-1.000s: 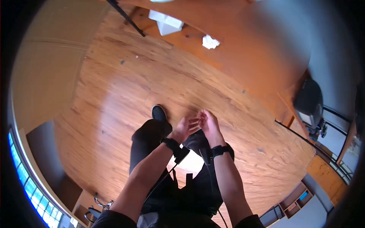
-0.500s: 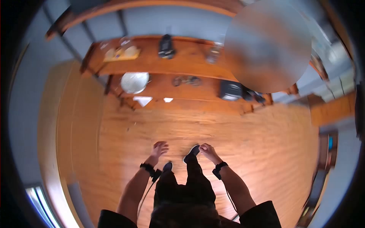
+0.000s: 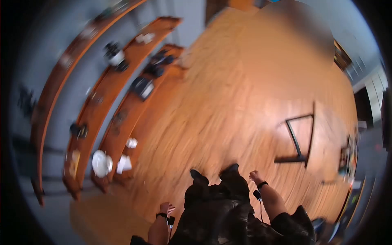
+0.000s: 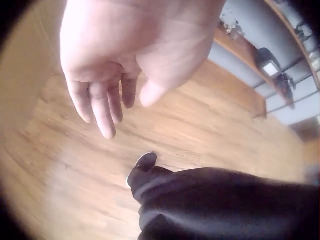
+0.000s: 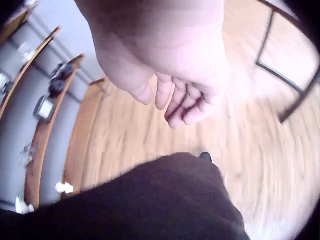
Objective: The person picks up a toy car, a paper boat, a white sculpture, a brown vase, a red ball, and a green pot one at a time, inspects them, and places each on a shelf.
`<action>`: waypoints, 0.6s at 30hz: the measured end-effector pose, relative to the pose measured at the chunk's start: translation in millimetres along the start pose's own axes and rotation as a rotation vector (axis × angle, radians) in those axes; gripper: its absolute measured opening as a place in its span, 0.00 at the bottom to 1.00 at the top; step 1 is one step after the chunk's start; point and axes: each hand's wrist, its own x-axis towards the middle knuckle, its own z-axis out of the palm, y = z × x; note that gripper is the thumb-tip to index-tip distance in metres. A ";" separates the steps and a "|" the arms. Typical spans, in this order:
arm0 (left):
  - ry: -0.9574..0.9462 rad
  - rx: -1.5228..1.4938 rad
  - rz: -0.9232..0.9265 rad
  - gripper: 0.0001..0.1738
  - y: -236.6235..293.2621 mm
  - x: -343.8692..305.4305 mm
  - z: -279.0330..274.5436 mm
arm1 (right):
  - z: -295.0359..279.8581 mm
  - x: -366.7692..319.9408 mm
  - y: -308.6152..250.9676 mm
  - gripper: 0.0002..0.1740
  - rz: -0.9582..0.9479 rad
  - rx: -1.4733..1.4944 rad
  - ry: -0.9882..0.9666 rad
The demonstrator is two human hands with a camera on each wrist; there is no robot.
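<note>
Beside the person's left leg hangs the left hand [image 3: 166,208], its fingers [image 4: 102,112] loose and nothing held. The right hand [image 3: 256,177] is out to the other side of the legs, with loosely curled fingers [image 5: 180,107] and no object in them. Each wrist wears a black strap with a small camera. Below both hands lies the wooden floor [image 3: 196,122], and dark trousers [image 4: 210,205] and a dark shoe [image 4: 145,161] show under the left hand.
Along the left side runs a wooden shelf unit [image 3: 141,110] bearing a white bowl [image 3: 102,163], a black box-shaped device [image 3: 142,87] and crumpled white paper [image 3: 131,143]. To the right stands a table with a black metal leg frame [image 3: 295,141]. A brown panel [image 3: 108,218] lies at lower left.
The view has swung round to the right, so the shelves have gone from ahead to the left side. The hands, close together at first, have parted to either side of the body.
</note>
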 end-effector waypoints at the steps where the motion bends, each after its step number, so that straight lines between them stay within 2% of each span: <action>1: -0.106 -0.178 0.032 0.19 13.3 23.2 -5.9 | -2.8 -46.8 -8.3 0.11 0.143 0.052 0.118; 2: -0.218 -0.357 0.045 0.19 20.3 50.9 -10.2 | -2.1 -75.7 1.4 0.12 0.291 0.114 0.236; 4: 0.009 0.119 0.164 0.20 77.6 20.7 39.2 | -19.1 -117.3 33.0 0.12 0.305 0.029 0.250; 6: 0.012 0.387 0.292 0.21 127.6 -2.8 79.5 | -31.6 -144.2 57.0 0.12 0.313 0.086 0.278; 8: 0.016 0.566 0.370 0.21 174.9 -20.1 137.1 | -42.1 -162.3 74.0 0.13 0.305 0.232 0.305; 9: 0.024 0.646 0.407 0.21 195.9 -27.5 164.7 | -48.3 -167.5 81.8 0.20 0.318 0.257 0.344; 11: -0.069 0.616 0.503 0.20 226.7 17.8 227.0 | -65.7 -179.9 107.3 0.19 0.250 0.379 0.390; 13: -0.238 0.700 0.591 0.19 242.8 8.8 301.9 | -79.8 -191.1 135.3 0.17 0.236 0.526 0.463; 14: -0.361 0.789 0.638 0.19 253.7 -20.8 349.8 | -88.5 -204.2 142.6 0.17 0.242 0.542 0.537; 15: -0.375 0.785 0.658 0.18 240.4 -51.6 402.6 | -97.7 -219.8 148.1 0.16 0.249 0.561 0.613; 16: -0.389 0.781 0.678 0.18 220.7 -112.8 465.6 | -107.4 -231.0 155.3 0.16 0.257 0.577 0.693; 18: -0.547 0.915 0.626 0.21 189.9 -174.5 555.6 | -122.8 -255.8 168.0 0.15 0.308 0.751 0.724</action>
